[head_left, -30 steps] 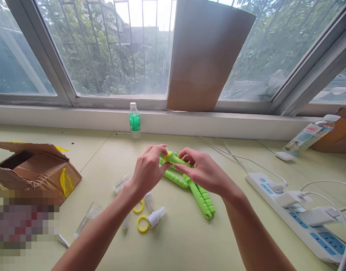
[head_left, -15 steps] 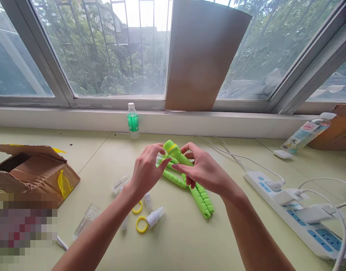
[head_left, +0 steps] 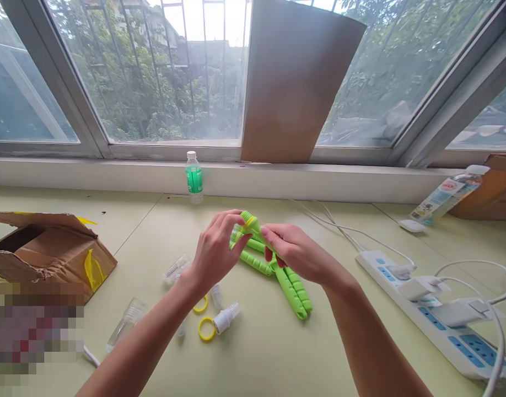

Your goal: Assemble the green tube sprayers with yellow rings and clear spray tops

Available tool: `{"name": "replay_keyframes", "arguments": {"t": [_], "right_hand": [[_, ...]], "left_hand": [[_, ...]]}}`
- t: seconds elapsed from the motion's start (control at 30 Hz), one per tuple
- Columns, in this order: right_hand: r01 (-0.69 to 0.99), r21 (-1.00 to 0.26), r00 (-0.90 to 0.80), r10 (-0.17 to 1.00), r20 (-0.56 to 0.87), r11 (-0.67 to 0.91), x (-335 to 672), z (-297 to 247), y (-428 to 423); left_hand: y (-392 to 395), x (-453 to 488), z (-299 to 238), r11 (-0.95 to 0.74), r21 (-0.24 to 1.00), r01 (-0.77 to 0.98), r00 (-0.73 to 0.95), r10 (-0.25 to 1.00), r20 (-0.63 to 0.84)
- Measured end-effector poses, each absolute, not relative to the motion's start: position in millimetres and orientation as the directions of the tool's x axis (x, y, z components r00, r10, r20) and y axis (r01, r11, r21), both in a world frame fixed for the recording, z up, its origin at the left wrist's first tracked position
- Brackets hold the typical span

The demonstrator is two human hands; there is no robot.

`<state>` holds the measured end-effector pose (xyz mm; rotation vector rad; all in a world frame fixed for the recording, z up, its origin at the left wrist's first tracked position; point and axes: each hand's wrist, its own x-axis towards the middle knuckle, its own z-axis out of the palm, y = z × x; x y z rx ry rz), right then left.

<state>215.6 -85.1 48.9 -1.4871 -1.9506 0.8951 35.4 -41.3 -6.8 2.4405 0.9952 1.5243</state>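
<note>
A bright green plastic tube [head_left: 258, 230] with a threaded end and a yellow ring around its neck is held up between both hands. My left hand [head_left: 220, 242] has its fingers closed about the threaded end. Around the tube's body, my right hand [head_left: 296, 251] is wrapped, covering the lower part. Beneath lie several more green grooved tubes [head_left: 293, 300] on the table, partly hidden by the hands. Left of them are yellow rings [head_left: 206, 329], a white-and-clear nozzle-like piece [head_left: 227, 318] and clear threaded plastic pieces [head_left: 127, 322].
An opened cardboard box [head_left: 66, 251] stands at the left. On the right lies a white power strip [head_left: 435, 314] with plugs and cables. A green-labelled bottle [head_left: 194, 179] stands by the window ledge; another bottle [head_left: 449, 193] leans at the far right.
My right hand has turned and closed more tightly around the tube's body. The tube's threaded end has dipped slightly, while my left hand stays nearly in place.
</note>
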Motion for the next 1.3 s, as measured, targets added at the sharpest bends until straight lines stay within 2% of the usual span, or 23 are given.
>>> {"name": "replay_keyframes", "arguments": {"t": [0.13, 0.27, 0.4, 0.53, 0.63, 0.8, 0.87, 0.97, 1.13, 1.3], "right_hand": [[0.590, -0.803, -0.244, 0.967, -0.075, 0.087, 215.8, 51.1, -87.3], [0.626, -0.772, -0.279, 0.956, -0.089, 0.111, 216.6, 52.6, -89.8], [0.660, -0.736, -0.368, 0.919, -0.141, 0.152, 219.1, 48.4, -88.5], [0.725, -0.679, -0.346, 0.913, -0.215, 0.115, 221.4, 41.4, -85.1], [0.750, -0.655, -0.305, 0.927, -0.219, 0.092, 221.7, 38.3, -83.4], [0.763, -0.639, -0.300, 0.928, -0.222, 0.094, 220.9, 37.9, -82.1], [0.766, -0.636, -0.301, 0.928, -0.220, 0.097, 221.0, 38.5, -82.0], [0.759, -0.645, -0.300, 0.927, -0.223, 0.090, 221.5, 39.5, -82.3], [0.745, -0.662, -0.292, 0.931, -0.217, 0.080, 222.2, 41.1, -83.7], [0.740, -0.666, -0.296, 0.935, -0.197, 0.094, 222.6, 42.5, -84.5]], "left_hand": [[-41.0, 36.2, -7.2, -0.775, 0.405, 0.485, 0.364, 0.600, 0.713], [-43.4, 30.7, 1.8, -0.738, 0.413, 0.533, 0.451, 0.661, 0.599], [-49.8, 13.8, 18.5, -0.672, 0.396, 0.626, 0.603, 0.739, 0.300], [-51.4, -3.2, 26.8, -0.528, 0.389, 0.755, 0.587, 0.809, -0.039], [-48.5, -5.3, 22.2, -0.477, 0.333, 0.813, 0.545, 0.825, -0.150], [-46.5, 10.0, 2.9, -0.475, 0.211, 0.855, 0.519, 0.770, -0.372], [-47.0, 17.1, -3.6, -0.483, 0.141, 0.864, 0.496, 0.774, -0.393], [-47.2, 23.0, -9.7, -0.494, 0.125, 0.860, 0.502, 0.780, -0.375], [-44.1, 20.6, -18.2, -0.535, 0.178, 0.826, 0.563, 0.775, -0.286], [-37.5, 15.8, -23.1, -0.594, 0.289, 0.751, 0.649, 0.744, -0.157]]}}
